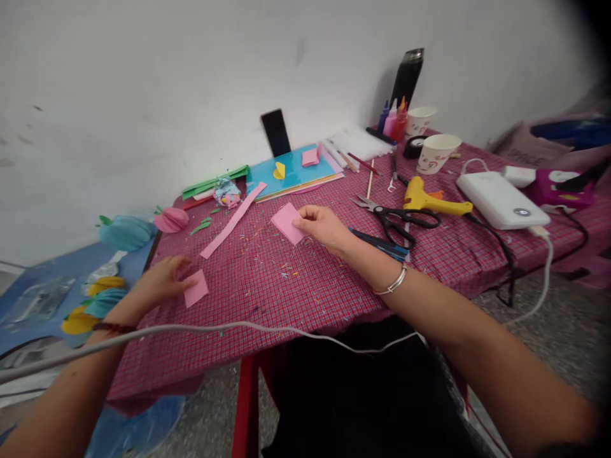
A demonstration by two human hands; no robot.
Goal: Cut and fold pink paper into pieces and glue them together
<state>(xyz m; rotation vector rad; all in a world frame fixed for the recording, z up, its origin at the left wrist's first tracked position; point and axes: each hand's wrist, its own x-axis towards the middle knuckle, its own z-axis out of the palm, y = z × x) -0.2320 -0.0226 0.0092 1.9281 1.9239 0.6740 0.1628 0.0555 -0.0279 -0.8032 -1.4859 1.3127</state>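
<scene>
Between the thumb and fingers of my right hand (322,226) is a small pink paper piece (287,222), pinched at its right edge above the checked tablecloth. My left hand (165,280) is over the table's left side, its index finger and thumb apart. The left thumb meets the edge of another pink paper piece (196,289), which seems to lie on the cloth. A long pink paper strip (233,221) lies slantwise on the table between and beyond my hands. Tiny paper scraps are strewn over the cloth.
Black-handled scissors (394,216), a yellow glue gun (434,200) and a white power bank (501,200) lie at right. Paper cups (438,154) stand behind. A blue folder (286,172) and a phone (275,132) are at the wall. A white cable (238,325) crosses in front.
</scene>
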